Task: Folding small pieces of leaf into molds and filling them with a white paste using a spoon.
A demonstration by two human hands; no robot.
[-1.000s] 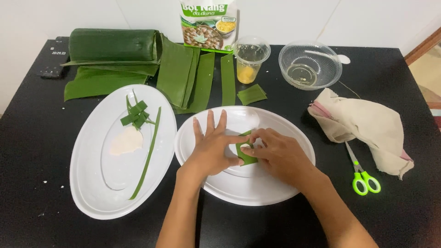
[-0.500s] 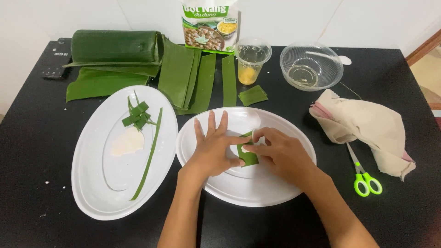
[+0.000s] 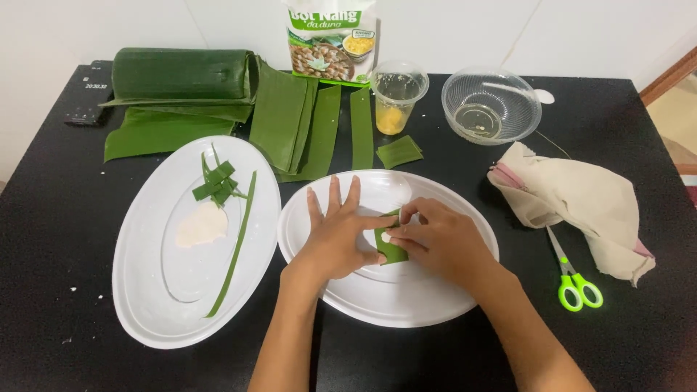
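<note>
Both hands work over a white oval plate [image 3: 435, 305] in the middle of a black table. My left hand [image 3: 337, 236] lies flat with fingers spread, its thumb pressing a small folded green leaf piece [image 3: 390, 250]. My right hand [image 3: 439, 239] pinches the same leaf piece from the right, and a bit of white filling shows at the fold. A second white oval plate [image 3: 145, 290] on the left holds a lump of white dough [image 3: 201, 225], a folded leaf bundle [image 3: 215, 185] and a long thin leaf strip [image 3: 236, 247].
Rolled and cut banana leaves [image 3: 218, 101] lie at the back left. A flour bag [image 3: 327, 40], a plastic cup with yellow filling [image 3: 396, 98] and a clear bowl [image 3: 490, 105] stand at the back. A beige cloth [image 3: 581, 199] and green scissors [image 3: 573, 279] lie on the right.
The hands have stayed on the leaf piece over the middle plate, with only small finger shifts. Nothing else has moved.
</note>
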